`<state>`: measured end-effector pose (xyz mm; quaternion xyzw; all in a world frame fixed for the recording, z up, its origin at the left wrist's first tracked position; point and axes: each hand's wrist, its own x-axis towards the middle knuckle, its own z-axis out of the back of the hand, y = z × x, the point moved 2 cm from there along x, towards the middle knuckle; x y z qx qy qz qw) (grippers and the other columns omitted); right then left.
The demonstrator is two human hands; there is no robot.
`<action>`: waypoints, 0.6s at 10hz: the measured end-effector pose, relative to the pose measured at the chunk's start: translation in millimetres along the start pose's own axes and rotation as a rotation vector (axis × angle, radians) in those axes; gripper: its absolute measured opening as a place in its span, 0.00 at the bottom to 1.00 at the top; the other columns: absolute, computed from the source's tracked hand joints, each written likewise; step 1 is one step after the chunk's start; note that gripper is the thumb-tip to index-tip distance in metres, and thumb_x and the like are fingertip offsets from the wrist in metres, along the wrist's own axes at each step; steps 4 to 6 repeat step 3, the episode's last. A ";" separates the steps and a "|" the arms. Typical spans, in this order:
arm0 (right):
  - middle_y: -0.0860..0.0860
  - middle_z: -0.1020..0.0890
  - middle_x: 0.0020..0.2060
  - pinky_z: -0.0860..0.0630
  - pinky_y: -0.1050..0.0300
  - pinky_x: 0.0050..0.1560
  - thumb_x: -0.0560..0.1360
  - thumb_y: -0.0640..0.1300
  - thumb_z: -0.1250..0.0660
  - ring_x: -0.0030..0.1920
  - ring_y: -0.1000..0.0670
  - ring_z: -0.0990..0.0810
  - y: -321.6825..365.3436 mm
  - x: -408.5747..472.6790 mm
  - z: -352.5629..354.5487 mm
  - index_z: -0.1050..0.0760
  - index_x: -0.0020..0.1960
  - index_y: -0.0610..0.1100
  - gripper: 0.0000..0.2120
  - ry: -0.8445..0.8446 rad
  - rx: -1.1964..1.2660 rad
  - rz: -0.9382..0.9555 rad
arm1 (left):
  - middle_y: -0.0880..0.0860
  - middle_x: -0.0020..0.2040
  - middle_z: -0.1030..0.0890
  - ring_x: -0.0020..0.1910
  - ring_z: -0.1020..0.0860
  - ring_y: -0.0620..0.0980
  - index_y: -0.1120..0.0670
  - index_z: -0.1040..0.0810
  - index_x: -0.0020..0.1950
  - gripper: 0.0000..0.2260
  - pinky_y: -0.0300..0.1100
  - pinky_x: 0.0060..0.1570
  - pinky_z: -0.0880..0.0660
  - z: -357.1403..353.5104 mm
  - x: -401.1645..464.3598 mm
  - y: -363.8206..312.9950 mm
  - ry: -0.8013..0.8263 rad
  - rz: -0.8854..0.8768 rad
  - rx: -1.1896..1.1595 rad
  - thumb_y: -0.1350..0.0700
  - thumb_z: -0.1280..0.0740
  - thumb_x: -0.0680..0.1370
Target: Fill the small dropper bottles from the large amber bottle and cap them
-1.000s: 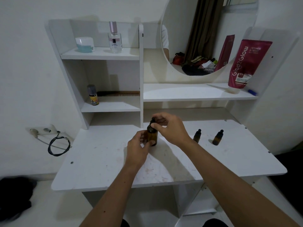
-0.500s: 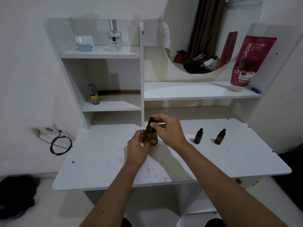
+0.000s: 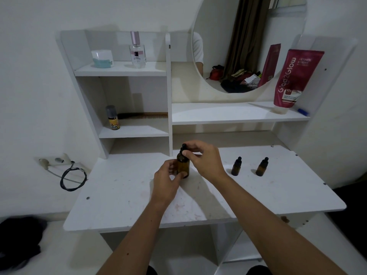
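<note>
Large amber bottle (image 3: 183,165): stood upright on the surface (image 3: 123,187), between the two hands, as it did in the earlier frames; its place on the surface had not visibly changed.
Dropper cap (image 3: 183,148): black, sat on the bottle's neck under the right fingers; whether it had turned or loosened since half a second before could not be told.
Left hand (image 3: 166,180): curled round the lower body of the bottle from the near side, thumb at its base, holding it as before.
Right hand (image 3: 204,158): above and to the right of the bottle, fingertips pinching the dropper cap; the same grip as earlier, with only a slight change in finger spread.
Small dropper bottles: one (image 3: 236,166) just to the right of the right hand's wrist, the other (image 3: 262,167) farther right; both upright, capped in black, apart from each other and untouched, as before.
Surface: white, scuffed with faint reddish marks near the forearms.
Shelves beyond the hands: a small yellow-labelled bottle (image 3: 112,120) and a comb (image 3: 143,116) on the lower left shelf; a clear perfume bottle (image 3: 137,52) and a white jar (image 3: 102,58) above.
Far right of the hands: a red tube (image 3: 294,78) standing on its cap beside the round mirror (image 3: 244,44).
View: the whole scene sat a little lower in frame than earlier.
</note>
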<state>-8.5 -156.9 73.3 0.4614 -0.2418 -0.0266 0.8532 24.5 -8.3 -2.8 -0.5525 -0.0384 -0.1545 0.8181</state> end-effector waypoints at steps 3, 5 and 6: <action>0.51 0.14 0.60 0.21 0.66 0.63 0.77 0.40 0.24 0.60 0.56 0.16 -1.3 -2.5 10.4 0.20 0.68 0.44 0.20 0.044 0.019 -0.045 | 0.48 0.63 0.19 0.62 0.21 0.48 0.50 0.26 0.69 0.22 0.48 0.66 0.24 -3.5 -3.6 2.0 0.026 0.049 -0.024 0.55 0.25 0.77; 0.51 0.14 0.60 0.21 0.66 0.63 0.77 0.40 0.24 0.60 0.56 0.16 -1.3 -2.5 10.4 0.20 0.68 0.44 0.20 0.044 0.019 -0.045 | 0.48 0.63 0.19 0.62 0.21 0.48 0.50 0.26 0.69 0.22 0.48 0.66 0.24 -3.5 -3.6 2.0 0.026 0.049 -0.024 0.55 0.25 0.77; 0.51 0.14 0.60 0.21 0.66 0.63 0.77 0.40 0.24 0.60 0.56 0.16 -1.3 -2.5 10.4 0.20 0.68 0.44 0.20 0.044 0.019 -0.045 | 0.48 0.63 0.19 0.62 0.21 0.48 0.50 0.26 0.69 0.22 0.48 0.66 0.24 -3.5 -3.6 2.0 0.026 0.049 -0.024 0.55 0.25 0.77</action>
